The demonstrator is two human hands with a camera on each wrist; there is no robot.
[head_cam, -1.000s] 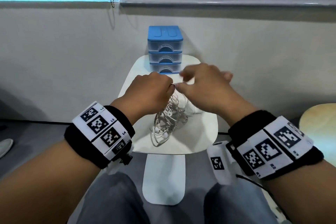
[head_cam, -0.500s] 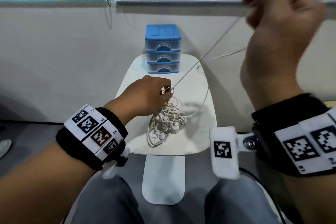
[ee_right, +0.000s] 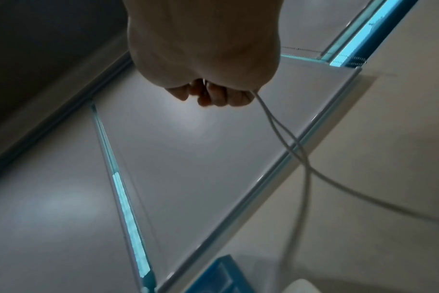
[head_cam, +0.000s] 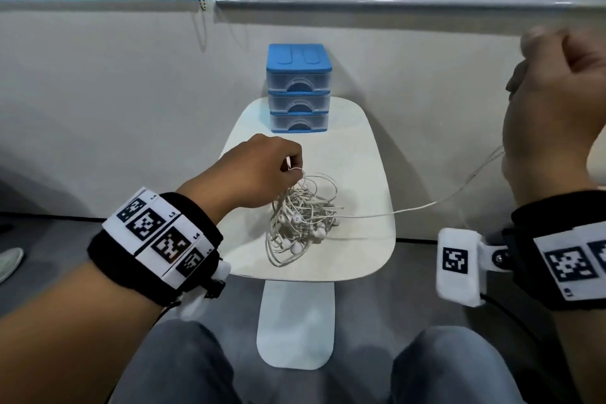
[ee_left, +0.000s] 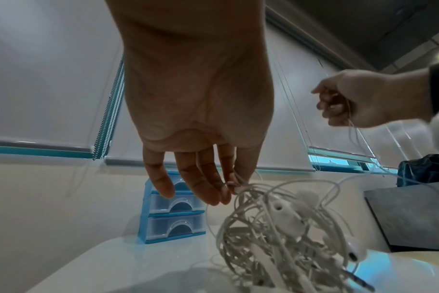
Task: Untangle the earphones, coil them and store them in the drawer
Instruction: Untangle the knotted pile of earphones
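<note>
Left hand (head_cam: 259, 170) pinching earphones (head_cam: 301, 220), tangle below

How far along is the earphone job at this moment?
Early stage. Done: nothing stored; all three drawers of the blue drawer unit look closed. In hand: the left hand pinches the earphone tangle on the white table, while the right hand grips a cable strand pulled out sideways. Left: finish untangling, coil, store.

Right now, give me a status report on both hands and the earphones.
Left hand pinches the tangled white earphone bundle. Right hand grips one pulled-out cord. Blue three-drawer plastic box closed. Nothing blocking.
</note>
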